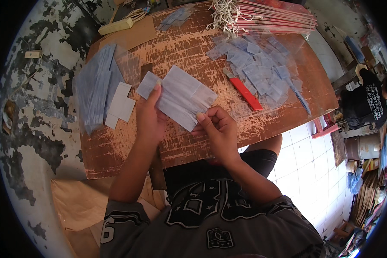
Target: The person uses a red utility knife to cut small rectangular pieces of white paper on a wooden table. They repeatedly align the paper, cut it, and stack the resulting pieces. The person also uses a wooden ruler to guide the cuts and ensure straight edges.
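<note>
A translucent bluish plastic sheet (182,96), cut in a stepped outline, hangs above the table between my two hands. My left hand (152,114) grips its left part, thumb on top. My right hand (218,129) pinches the lower right corner between thumb and fingers. To the left on the table lies a white stepped card (121,105), partly over a stack of long bluish plastic sheets (92,88). A red utility knife (246,93) rests right of the sheet, beside a loose pile of small plastic pieces (256,64).
The worn brown wooden table (180,47) carries a bundle of red rods with white strings (266,17) at its far right. A pale yellow block (116,26) with a cord sits far left. Another person (365,103) is at the right, past the table.
</note>
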The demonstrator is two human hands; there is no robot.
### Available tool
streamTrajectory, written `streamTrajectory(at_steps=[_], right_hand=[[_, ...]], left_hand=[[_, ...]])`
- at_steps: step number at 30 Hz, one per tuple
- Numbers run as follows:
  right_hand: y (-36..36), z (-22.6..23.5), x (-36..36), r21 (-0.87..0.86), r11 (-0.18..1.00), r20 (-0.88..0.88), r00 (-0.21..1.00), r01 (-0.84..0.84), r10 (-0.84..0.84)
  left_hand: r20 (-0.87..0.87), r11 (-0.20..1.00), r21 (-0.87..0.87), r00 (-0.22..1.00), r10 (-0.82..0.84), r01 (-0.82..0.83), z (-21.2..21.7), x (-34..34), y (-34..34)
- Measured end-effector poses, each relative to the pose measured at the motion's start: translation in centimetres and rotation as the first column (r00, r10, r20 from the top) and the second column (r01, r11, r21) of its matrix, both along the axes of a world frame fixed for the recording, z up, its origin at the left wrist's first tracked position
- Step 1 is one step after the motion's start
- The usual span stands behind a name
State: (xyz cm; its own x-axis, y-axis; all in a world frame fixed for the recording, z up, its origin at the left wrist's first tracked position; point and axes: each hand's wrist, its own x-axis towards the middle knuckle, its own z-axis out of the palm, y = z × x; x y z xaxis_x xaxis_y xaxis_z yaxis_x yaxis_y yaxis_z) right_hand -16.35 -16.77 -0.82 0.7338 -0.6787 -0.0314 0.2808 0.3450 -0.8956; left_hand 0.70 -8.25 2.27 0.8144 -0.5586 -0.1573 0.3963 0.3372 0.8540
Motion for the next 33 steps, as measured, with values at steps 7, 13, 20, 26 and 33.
streamTrajectory(at_steps=[7,13,20,26,33], right_hand=[[-1.0,0.0,-0.5,-0.026,1.000,-0.063,0.998,0.010,-0.012],[-1.7,-0.8,-1.0,-0.012,0.999,-0.110,0.993,-0.034,0.033],[-2.0,-1.0,-0.7,-0.015,0.998,-0.127,0.990,-0.063,0.061],[-1.9,-1.5,-0.7,0.023,0.997,-0.136,0.988,-0.077,0.079],[-1.7,-1.0,-0.4,0.036,0.998,-0.191,0.980,-0.051,0.057]], left_hand=[[0.146,0.871,0.285,0.880,-0.453,0.401,0.0,10.5,1.5],[0.163,0.598,0.623,0.663,-0.730,0.505,1.7,12.4,-0.3],[0.182,0.395,0.749,0.409,-0.894,0.532,2.0,14.2,-3.3],[0.222,0.381,0.696,0.323,-0.920,0.609,1.6,13.5,-4.9],[0.289,0.437,0.703,0.335,-0.897,0.561,1.6,12.5,-5.5]])
